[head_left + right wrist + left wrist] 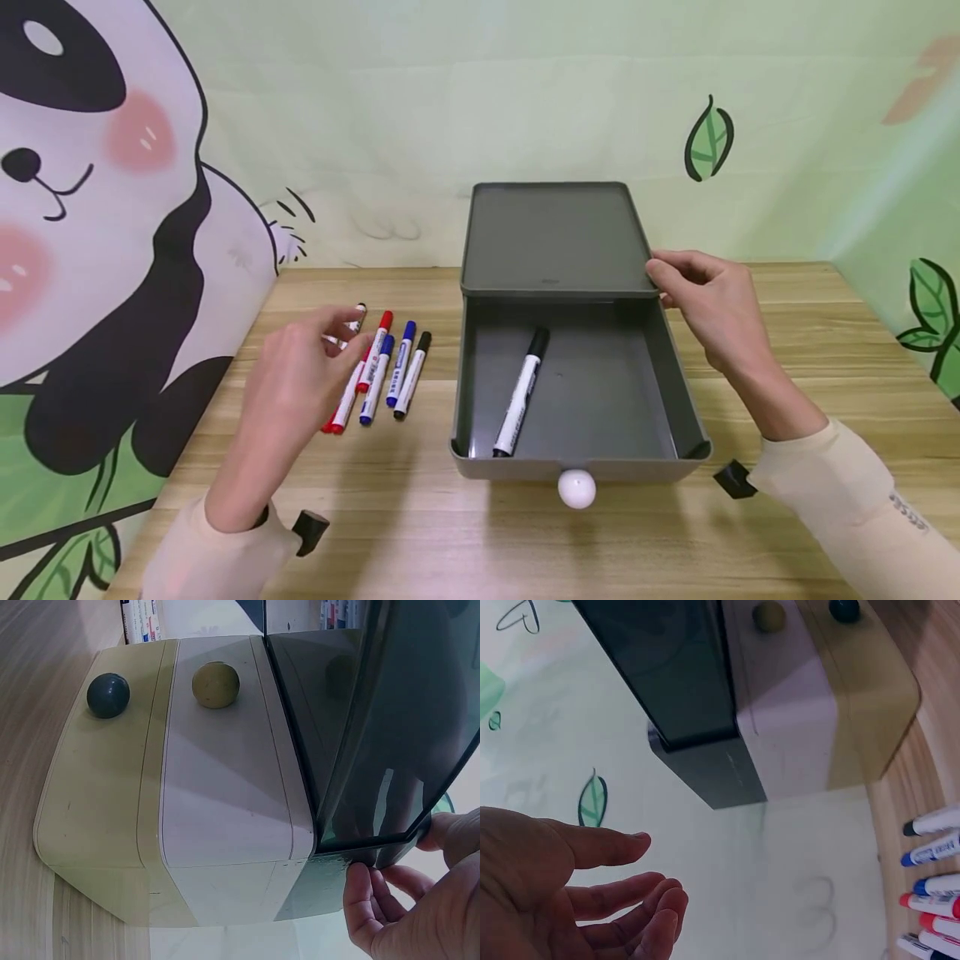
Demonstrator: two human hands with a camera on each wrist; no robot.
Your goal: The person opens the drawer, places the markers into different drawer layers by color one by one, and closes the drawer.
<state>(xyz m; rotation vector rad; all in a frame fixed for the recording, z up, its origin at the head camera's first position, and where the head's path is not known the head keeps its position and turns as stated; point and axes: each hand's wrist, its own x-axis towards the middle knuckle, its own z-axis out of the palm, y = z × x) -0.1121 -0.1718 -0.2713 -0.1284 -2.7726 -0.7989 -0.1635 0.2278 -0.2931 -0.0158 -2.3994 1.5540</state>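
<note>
The head view is bright, with soft shadows in front of the drawer box (555, 250); wrist views look darker.

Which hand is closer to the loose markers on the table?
Left. The left hand hovers at the left edge of the loose markers; the right hand holds the right side of the drawer unit, farther off.

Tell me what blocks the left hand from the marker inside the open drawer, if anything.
The left wall of the drawer stands between the left hand and the marker inside; loose markers also lie on the table on that side. Nothing visible covers the marker from above.
</note>
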